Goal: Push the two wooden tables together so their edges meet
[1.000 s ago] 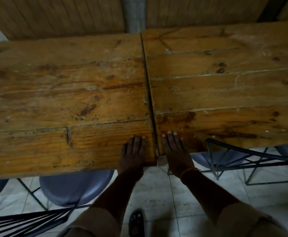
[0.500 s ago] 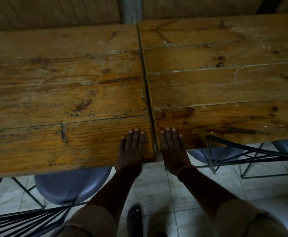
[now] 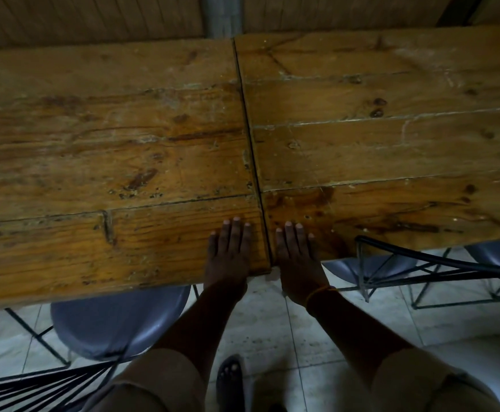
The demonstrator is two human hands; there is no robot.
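Observation:
Two worn plank tables stand side by side. The left wooden table (image 3: 100, 150) and the right wooden table (image 3: 391, 138) meet along a thin dark seam running from the far edge to the near edge. The left table's near edge sits closer to me than the right one's. My left hand (image 3: 229, 254) lies flat, palm down, on the left table's near corner beside the seam. My right hand (image 3: 297, 257) lies flat on the right table's near corner, an orange band on its wrist. Neither hand holds anything.
A grey round-seated chair (image 3: 118, 319) is tucked under the left table, and another grey chair (image 3: 373, 267) with a black wire frame (image 3: 439, 263) stands under the right one. A black strung chair back (image 3: 29, 391) is at bottom left. Wooden wall panels run behind; pale floor tiles below.
Both hands stay flat on the near corners beside the seam. The view has shifted slightly, and the seam between the tables looks the same.

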